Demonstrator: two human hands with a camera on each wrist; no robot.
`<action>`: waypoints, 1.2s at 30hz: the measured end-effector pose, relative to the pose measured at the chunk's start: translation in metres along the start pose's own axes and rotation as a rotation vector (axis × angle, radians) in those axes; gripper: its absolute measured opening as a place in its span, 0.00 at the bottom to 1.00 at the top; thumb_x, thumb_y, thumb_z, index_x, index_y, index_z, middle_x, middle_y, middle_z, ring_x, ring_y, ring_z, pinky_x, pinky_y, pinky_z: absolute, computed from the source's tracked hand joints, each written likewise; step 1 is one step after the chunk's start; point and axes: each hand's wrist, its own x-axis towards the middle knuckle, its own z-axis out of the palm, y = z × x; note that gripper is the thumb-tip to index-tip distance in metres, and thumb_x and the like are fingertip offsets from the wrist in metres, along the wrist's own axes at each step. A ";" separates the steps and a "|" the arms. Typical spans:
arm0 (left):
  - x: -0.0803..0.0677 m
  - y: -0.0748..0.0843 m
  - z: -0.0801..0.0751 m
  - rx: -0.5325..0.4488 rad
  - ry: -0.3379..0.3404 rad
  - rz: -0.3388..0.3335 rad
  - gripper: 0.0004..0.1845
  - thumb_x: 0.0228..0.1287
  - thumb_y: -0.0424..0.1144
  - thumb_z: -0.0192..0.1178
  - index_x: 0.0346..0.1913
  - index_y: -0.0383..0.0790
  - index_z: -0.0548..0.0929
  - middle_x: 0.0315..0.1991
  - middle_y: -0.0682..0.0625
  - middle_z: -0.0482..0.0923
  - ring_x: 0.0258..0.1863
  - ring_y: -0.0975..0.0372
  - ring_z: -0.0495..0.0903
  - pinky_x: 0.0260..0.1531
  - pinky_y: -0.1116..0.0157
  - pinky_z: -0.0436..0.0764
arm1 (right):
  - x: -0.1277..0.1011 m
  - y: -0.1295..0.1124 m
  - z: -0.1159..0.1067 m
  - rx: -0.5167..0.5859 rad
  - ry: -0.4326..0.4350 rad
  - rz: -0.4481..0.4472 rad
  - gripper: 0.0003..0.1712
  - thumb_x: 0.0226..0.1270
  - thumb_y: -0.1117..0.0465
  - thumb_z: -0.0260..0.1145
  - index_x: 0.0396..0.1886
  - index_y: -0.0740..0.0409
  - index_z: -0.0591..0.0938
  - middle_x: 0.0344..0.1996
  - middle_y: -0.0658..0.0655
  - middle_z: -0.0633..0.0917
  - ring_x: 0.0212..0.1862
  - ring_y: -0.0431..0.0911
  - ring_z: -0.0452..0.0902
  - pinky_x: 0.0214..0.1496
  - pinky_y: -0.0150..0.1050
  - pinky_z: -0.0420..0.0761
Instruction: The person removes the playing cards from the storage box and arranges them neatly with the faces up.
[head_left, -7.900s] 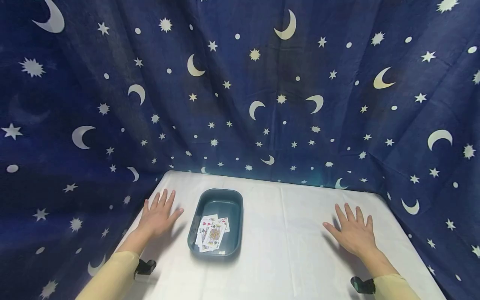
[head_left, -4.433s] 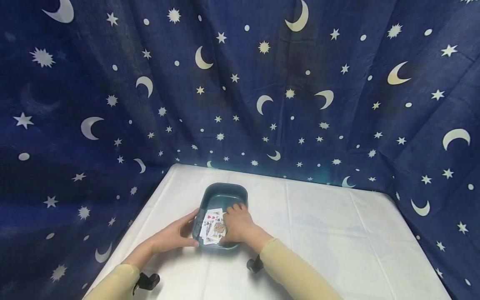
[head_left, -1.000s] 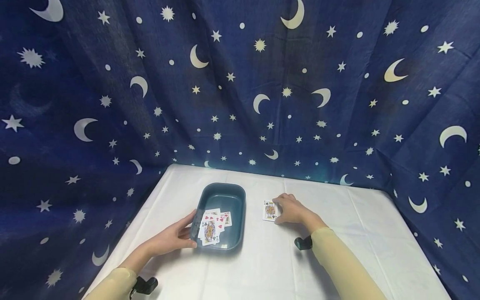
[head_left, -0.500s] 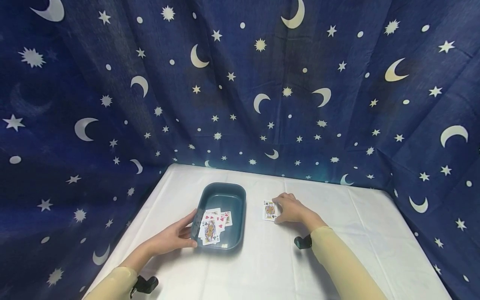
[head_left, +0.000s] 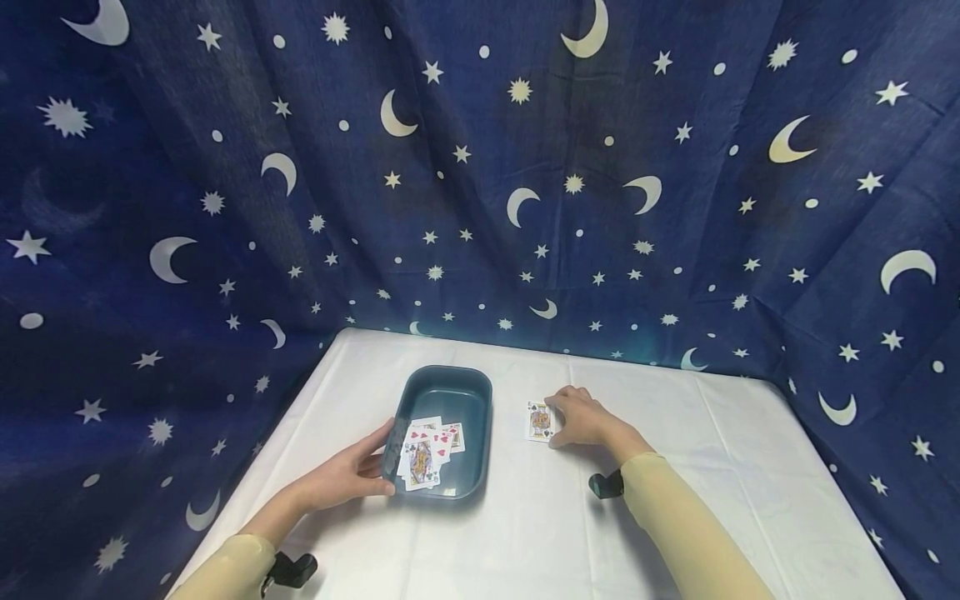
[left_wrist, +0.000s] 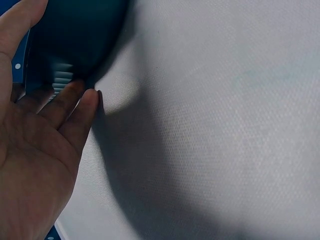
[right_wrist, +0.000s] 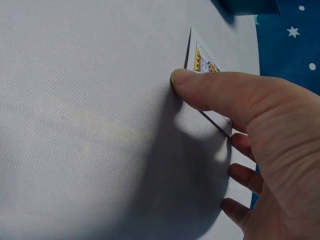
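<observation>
A playing card with a picture figure (head_left: 539, 421) lies face up on the white table, right of the tray. My right hand (head_left: 588, 421) holds its right side, thumb at the near edge and fingers at the far edge. In the right wrist view, the thumb (right_wrist: 205, 90) crosses the card (right_wrist: 206, 62) and hides part of it. My left hand (head_left: 341, 477) rests against the left outer wall of a dark teal tray (head_left: 476, 450), fingers extended and thumb apart. Several overlapping cards (head_left: 422, 463) lie face up in the tray's near half.
A white cloth (head_left: 517, 542) covers the table. Behind it and along both sides hangs a dark blue curtain (head_left: 480, 208) with moons and stars. The tray wall stands between the loose cards and the card under my right hand.
Over several seconds, my right hand has gone from inside the tray to the table on the right, and a picture card now lies there. My left hand has come to the tray. Nothing visibly moves lately.
</observation>
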 end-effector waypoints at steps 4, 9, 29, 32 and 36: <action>0.001 -0.001 0.000 -0.006 0.001 -0.007 0.58 0.62 0.36 0.73 0.84 0.45 0.42 0.82 0.36 0.44 0.75 0.40 0.60 0.67 0.62 0.73 | -0.001 -0.001 0.000 0.001 -0.004 0.003 0.50 0.46 0.49 0.85 0.70 0.56 0.77 0.63 0.58 0.75 0.65 0.55 0.67 0.71 0.58 0.70; 0.001 -0.003 0.000 0.002 0.007 -0.018 0.58 0.62 0.37 0.74 0.84 0.46 0.42 0.82 0.37 0.45 0.75 0.41 0.60 0.66 0.65 0.74 | -0.001 -0.002 0.000 -0.001 -0.006 0.004 0.50 0.46 0.49 0.85 0.71 0.56 0.77 0.63 0.58 0.75 0.64 0.56 0.67 0.71 0.58 0.70; 0.001 -0.002 0.000 -0.004 -0.006 -0.006 0.58 0.63 0.37 0.73 0.84 0.44 0.40 0.82 0.36 0.43 0.75 0.40 0.60 0.67 0.64 0.73 | -0.003 -0.004 -0.001 -0.001 -0.022 0.027 0.50 0.47 0.49 0.84 0.72 0.54 0.76 0.65 0.57 0.74 0.66 0.55 0.66 0.73 0.59 0.67; 0.001 -0.001 0.000 0.003 -0.005 -0.003 0.58 0.63 0.37 0.73 0.84 0.44 0.41 0.82 0.35 0.43 0.74 0.39 0.60 0.67 0.63 0.73 | -0.003 -0.003 -0.001 -0.010 -0.018 0.014 0.50 0.47 0.49 0.84 0.72 0.55 0.76 0.65 0.58 0.74 0.66 0.55 0.66 0.72 0.59 0.68; 0.000 -0.001 0.001 0.009 -0.002 0.004 0.58 0.63 0.37 0.73 0.84 0.44 0.41 0.82 0.35 0.43 0.74 0.39 0.61 0.67 0.62 0.73 | -0.003 -0.003 -0.001 -0.003 -0.017 0.003 0.50 0.47 0.50 0.84 0.72 0.55 0.75 0.65 0.58 0.74 0.65 0.56 0.67 0.72 0.60 0.69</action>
